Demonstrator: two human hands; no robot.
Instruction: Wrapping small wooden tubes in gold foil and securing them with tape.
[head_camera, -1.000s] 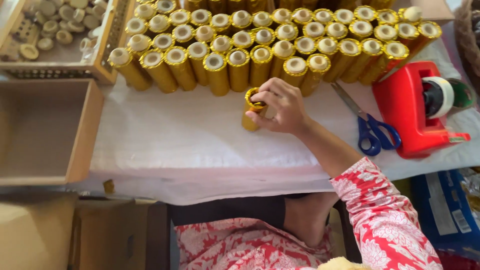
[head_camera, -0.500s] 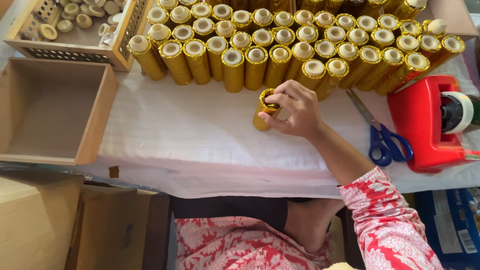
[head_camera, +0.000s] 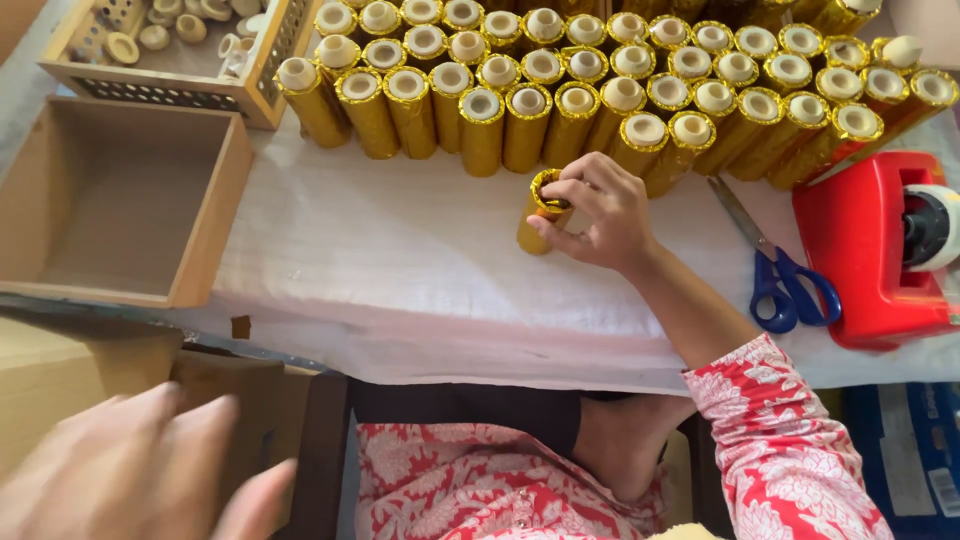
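Gold foil covers the small tube (head_camera: 540, 212) that the right hand (head_camera: 600, 215) has hold of: the fingers curl closed around its upper end, fingertips at the open rim, thumb against its side. The tube stands tilted on the white cloth of the bench (head_camera: 400, 270), just on the near side of the rows of tubes.

The left hand (head_camera: 140, 470) shows blurred at the near left corner, fingers spread and loosely open, holding nothing, over a cardboard box (head_camera: 60, 370) below the bench edge. It was not in view half a second ago; the right hand and its tube sit in much the same spot as before, with the grip unchanged.

Just beyond the right hand lie rows of gold tubes (head_camera: 620, 80), packed side by side, with pale cream ends facing up. To the right, blue-handled scissors (head_camera: 775, 275) lie on the cloth, and further right stands a red tape dispenser (head_camera: 870, 250). At the left, an open wooden box (head_camera: 115, 205) rests on the bench, and beyond it a wooden tray (head_camera: 175, 45) holds small pale rings. A red-and-white patterned sleeve (head_camera: 790, 440) covers the right forearm near the camera.
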